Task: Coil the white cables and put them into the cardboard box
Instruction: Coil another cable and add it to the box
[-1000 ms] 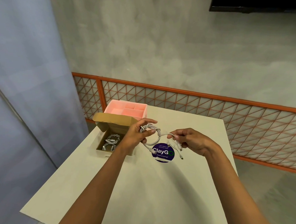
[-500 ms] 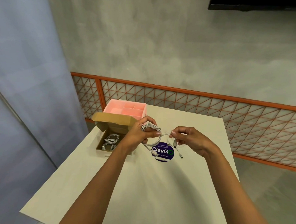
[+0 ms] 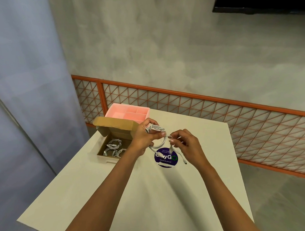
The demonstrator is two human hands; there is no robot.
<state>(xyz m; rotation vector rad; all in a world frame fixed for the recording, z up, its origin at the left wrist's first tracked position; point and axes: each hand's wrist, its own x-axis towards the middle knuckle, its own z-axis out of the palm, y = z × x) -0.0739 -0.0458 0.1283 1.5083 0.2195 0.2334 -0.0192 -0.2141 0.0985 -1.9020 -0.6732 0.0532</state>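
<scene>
Likely a shared workplace pantry or canteen: the white counter (image 3: 162, 193) carries a round "Clean as you go" sticker (image 3: 166, 158). Behind the counter: orange lattice railing (image 3: 200, 106), bare concrete wall (image 3: 167, 55).

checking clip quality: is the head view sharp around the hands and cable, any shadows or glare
Head view: even, soft light, no glare; faint arm shadows on the table; white cable between left hand and right hand slightly blurred.

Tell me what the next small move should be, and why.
Likely the right hand winds the dangling tail onto the white cable coil that the left hand grips: its plug ends hang loose above the table, so it is not ready for the cardboard box beside it.
</scene>
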